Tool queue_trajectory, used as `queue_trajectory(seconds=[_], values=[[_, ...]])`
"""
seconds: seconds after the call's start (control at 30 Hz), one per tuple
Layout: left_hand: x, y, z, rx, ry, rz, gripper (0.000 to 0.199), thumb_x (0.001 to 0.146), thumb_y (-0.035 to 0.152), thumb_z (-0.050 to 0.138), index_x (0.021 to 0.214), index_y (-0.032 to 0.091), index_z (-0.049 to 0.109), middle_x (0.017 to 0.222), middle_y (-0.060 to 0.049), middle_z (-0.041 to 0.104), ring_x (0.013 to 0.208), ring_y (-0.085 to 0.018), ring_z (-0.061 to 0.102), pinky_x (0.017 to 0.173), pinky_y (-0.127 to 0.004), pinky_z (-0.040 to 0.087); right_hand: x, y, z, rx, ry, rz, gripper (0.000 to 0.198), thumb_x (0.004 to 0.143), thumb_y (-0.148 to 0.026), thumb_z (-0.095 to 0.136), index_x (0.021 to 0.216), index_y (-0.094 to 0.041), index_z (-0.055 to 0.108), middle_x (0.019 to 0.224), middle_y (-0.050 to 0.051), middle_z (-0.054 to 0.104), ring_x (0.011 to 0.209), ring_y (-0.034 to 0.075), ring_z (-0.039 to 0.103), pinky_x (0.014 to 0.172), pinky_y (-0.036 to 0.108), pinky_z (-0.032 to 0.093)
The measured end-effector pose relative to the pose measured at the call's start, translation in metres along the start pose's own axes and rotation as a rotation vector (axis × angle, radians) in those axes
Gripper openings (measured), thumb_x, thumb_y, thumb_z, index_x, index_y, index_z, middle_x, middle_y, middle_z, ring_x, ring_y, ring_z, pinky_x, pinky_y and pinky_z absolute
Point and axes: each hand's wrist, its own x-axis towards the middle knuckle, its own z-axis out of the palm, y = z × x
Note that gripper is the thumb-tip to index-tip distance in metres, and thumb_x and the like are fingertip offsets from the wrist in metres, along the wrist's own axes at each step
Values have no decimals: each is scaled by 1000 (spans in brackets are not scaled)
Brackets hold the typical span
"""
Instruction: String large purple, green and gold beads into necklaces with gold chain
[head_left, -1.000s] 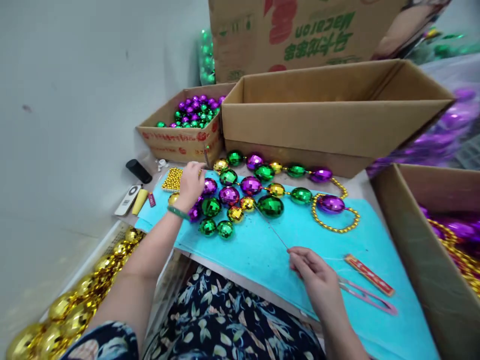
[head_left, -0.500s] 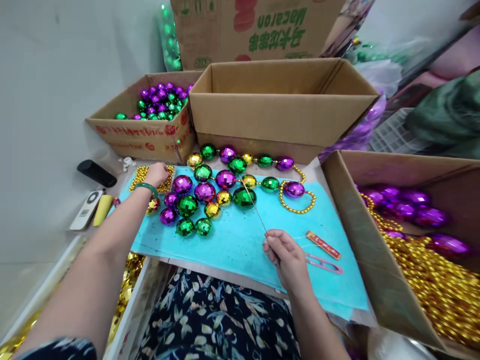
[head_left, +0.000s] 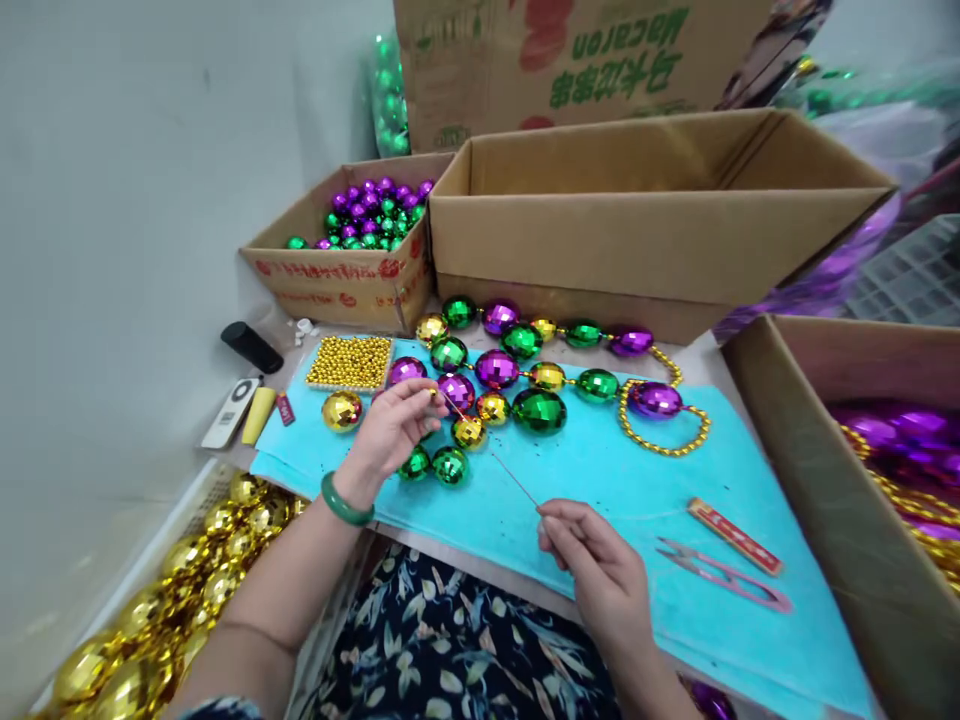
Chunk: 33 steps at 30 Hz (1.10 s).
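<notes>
My right hand [head_left: 604, 565] is closed in a pinch on the lower end of a long thin needle [head_left: 514, 480], which slants up to the left. A pale thread trails from this hand across the blue cloth [head_left: 592, 470]. Thumb and fingertips of my left hand [head_left: 394, 428] pinch a small gold bead [head_left: 433, 395] near the needle's far tip; whether the tip is inside the bead I cannot tell. Behind the left hand lie large faceted beads, among them a purple bead [head_left: 496, 369], a green bead [head_left: 538, 411] and a gold bead [head_left: 469, 431], some partly hidden by it.
A clear tray of small gold beads [head_left: 349, 362] sits at the back left. Thread snips [head_left: 727, 578] and a red-gold strip [head_left: 735, 537] lie at right. Cardboard boxes [head_left: 630, 235] line the back and right [head_left: 810, 480]. A crate of gold balls [head_left: 217, 585] stands at lower left.
My left hand has come back from the tray of small gold beads toward the needle, with a bead in its fingertips. My right hand still holds the needle. The view has shifted left.
</notes>
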Motion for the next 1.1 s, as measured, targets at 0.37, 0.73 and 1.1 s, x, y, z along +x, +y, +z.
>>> queue_trajectory(seconds=[0.37, 0.73, 1.1], values=[[-16, -15, -6, -286, 93, -72, 13, 77, 10, 64, 90, 13, 65, 77, -3, 67, 69, -11, 66, 57, -18, 52, -6, 4, 2, -84, -32, -67, 15, 80, -34, 62, 78, -20, 67, 53, 1, 57, 47, 13, 48, 43, 25, 37], [-22, -17, -3, -258, 127, 28, 20, 68, 15, 73, 87, 12, 68, 76, -4, 69, 69, -12, 66, 57, -19, 52, -13, 4, 0, -111, -41, -90, 18, 81, -34, 60, 80, -17, 65, 54, 0, 57, 47, 11, 48, 44, 22, 38], [-25, -19, -4, -255, 138, 33, 21, 66, 16, 75, 86, 12, 68, 75, -4, 68, 69, -12, 65, 57, -19, 51, -15, 5, 1, -107, -33, -94, 17, 81, -33, 60, 78, -17, 66, 53, 0, 56, 47, 11, 48, 43, 21, 38]])
